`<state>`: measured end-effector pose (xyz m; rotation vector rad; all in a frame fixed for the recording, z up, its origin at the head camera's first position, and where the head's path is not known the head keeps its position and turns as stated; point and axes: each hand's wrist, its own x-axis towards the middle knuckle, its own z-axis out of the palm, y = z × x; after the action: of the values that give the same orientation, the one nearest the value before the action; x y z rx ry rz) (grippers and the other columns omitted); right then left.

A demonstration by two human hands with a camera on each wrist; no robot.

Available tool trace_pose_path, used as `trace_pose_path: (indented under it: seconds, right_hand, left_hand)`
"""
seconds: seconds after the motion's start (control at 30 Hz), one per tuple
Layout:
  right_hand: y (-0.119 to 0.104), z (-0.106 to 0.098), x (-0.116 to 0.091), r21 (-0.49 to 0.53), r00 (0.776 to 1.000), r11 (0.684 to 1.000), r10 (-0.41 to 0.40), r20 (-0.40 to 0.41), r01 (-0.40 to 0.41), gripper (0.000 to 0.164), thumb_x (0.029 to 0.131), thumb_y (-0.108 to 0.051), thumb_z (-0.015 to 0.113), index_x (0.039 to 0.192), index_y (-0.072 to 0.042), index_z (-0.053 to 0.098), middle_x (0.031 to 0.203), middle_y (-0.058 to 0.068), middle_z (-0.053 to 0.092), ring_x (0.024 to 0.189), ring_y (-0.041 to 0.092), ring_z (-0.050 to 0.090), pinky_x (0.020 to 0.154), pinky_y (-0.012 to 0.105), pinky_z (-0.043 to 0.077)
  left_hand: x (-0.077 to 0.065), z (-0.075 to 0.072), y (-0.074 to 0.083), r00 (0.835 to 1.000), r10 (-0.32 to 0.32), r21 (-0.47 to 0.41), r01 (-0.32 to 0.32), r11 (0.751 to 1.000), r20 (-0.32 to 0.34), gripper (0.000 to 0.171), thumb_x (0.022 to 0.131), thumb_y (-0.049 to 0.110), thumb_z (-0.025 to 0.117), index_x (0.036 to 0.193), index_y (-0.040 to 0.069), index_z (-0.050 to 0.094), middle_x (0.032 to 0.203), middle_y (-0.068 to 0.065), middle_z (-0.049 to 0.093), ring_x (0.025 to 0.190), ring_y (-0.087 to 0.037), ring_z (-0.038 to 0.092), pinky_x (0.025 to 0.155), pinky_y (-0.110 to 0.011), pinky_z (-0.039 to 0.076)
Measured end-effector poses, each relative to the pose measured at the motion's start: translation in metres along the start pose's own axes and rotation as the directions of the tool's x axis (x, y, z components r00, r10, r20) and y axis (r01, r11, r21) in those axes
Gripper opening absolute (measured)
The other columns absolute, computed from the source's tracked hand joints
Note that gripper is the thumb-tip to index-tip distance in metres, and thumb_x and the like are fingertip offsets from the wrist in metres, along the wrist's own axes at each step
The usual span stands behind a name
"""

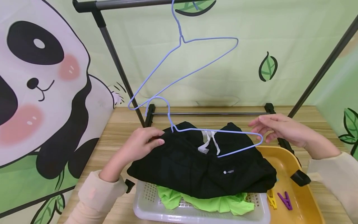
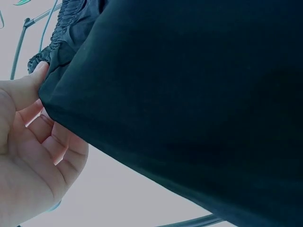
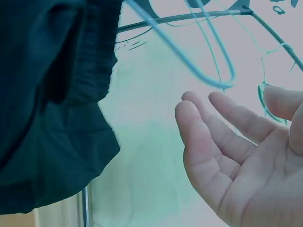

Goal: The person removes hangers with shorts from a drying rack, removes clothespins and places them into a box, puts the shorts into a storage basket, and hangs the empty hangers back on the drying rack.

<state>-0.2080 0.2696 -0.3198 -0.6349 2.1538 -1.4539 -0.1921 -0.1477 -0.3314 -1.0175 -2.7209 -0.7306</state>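
Note:
Black drawstring shorts point(image 1: 179, 168) with an elastic waist and white cords point(image 1: 207, 141) spread over the basket. At their left upper edge, my left hand point(image 1: 141, 143) pinches the cloth between thumb and fingers; the left wrist view shows the thumb point(image 2: 40, 73) on the waistband side. A blue wire hanger point(image 1: 215, 130) lies across the waist opening, its hook up to the left and its left part hidden in the shorts. Beside the hanger's right end is my right hand point(image 1: 279, 127), fingers loosely bent and holding nothing. In the right wrist view its fingertips are just below the hanger end point(image 3: 222, 85).
Another blue hanger point(image 1: 209, 39) hangs from the dark rack's top bar point(image 1: 134, 3). Beneath the shorts, bright green cloth point(image 1: 204, 203) lies in a white basket point(image 1: 201, 217). A yellow tray point(image 1: 305, 193) at right holds a yellow clip point(image 1: 272, 199) and a purple clip point(image 1: 286, 200).

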Motion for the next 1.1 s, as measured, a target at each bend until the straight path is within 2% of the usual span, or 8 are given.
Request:
trace_pose_path:
  seconds: [0.33,0.53,0.77,0.93,1.1]
  right_hand:
    - [-0.008,0.01,0.008,-0.036,0.995,0.999,-0.02,0.093,0.024,0.027,0.097,-0.016,0.033,0.109,-0.019,0.057,0.092,-0.003,0.065,0.077,0.017,0.059,0.062,0.028,0.05]
    - [-0.007,0.015,0.012,-0.054,0.99,0.997,-0.051,0.129,0.058,0.025,0.095,-0.012,0.038,0.105,-0.023,0.059,0.088,-0.006,0.065,0.074,0.015,0.059,0.059,0.03,0.05]
    - [-0.008,0.018,0.015,-0.051,0.977,0.99,-0.121,0.176,0.132,0.023,0.094,-0.008,0.038,0.098,-0.013,0.061,0.087,-0.005,0.065,0.071,0.016,0.057,0.057,0.03,0.049]
    - [-0.009,0.019,0.015,-0.081,0.981,0.983,-0.151,0.123,0.162,0.023,0.093,-0.007,0.04,0.096,-0.015,0.062,0.083,-0.007,0.065,0.069,0.014,0.058,0.057,0.028,0.05]
    - [-0.011,0.022,0.014,-0.147,0.986,0.975,-0.168,0.001,0.167,0.021,0.091,-0.007,0.045,0.093,-0.015,0.065,0.077,-0.004,0.066,0.067,0.013,0.058,0.057,0.026,0.05]
  left_hand:
    - [0.001,0.0,0.001,1.0,0.001,0.006,-0.001,1.0,0.009,0.015,0.082,0.014,0.061,0.093,0.005,0.064,0.083,-0.003,0.065,0.072,-0.013,0.055,0.067,-0.031,0.045]
    - [0.0,0.0,0.002,1.0,-0.013,0.003,0.013,1.0,0.014,0.015,0.082,0.014,0.062,0.093,0.006,0.064,0.083,-0.003,0.065,0.071,-0.013,0.054,0.067,-0.03,0.045]
    - [-0.001,0.001,0.0,1.0,-0.02,-0.001,0.02,1.0,0.005,0.016,0.081,0.014,0.062,0.095,0.006,0.064,0.087,-0.004,0.065,0.075,-0.014,0.056,0.069,-0.031,0.046]
    - [0.0,0.003,-0.002,1.0,0.002,-0.009,-0.002,1.0,-0.018,0.016,0.082,0.012,0.061,0.096,0.004,0.065,0.089,-0.006,0.066,0.082,-0.017,0.059,0.074,-0.034,0.047]
    - [-0.001,0.001,-0.002,0.999,0.005,-0.027,-0.006,1.0,-0.046,0.017,0.081,0.011,0.062,0.096,0.004,0.065,0.088,-0.006,0.066,0.08,-0.017,0.059,0.072,-0.033,0.047]
